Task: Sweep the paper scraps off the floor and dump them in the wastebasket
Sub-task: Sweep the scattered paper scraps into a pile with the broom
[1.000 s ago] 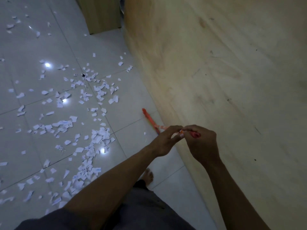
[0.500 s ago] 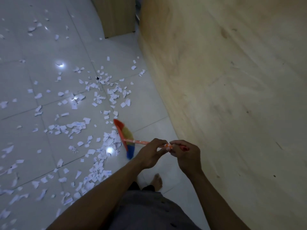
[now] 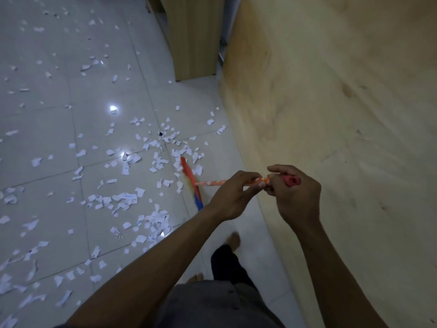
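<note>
One broom (image 3: 192,183) in play, head low over the tiled floor (image 3: 71,119) at the edge of the paper scraps (image 3: 132,200), which are far too many to count. Its orange handle runs almost level, from the head on the left across to the person's two hands. Left hand (image 3: 233,196) pinches the handle with curled fingers (image 3: 248,179), right hand (image 3: 294,194) is wrapped round the red end, both beside the wooden wall (image 3: 343,114).

Indoor room, glossy tiled floor (image 3: 59,67), plywood wall (image 3: 343,102), wooden cabinet (image 3: 194,39)
</note>
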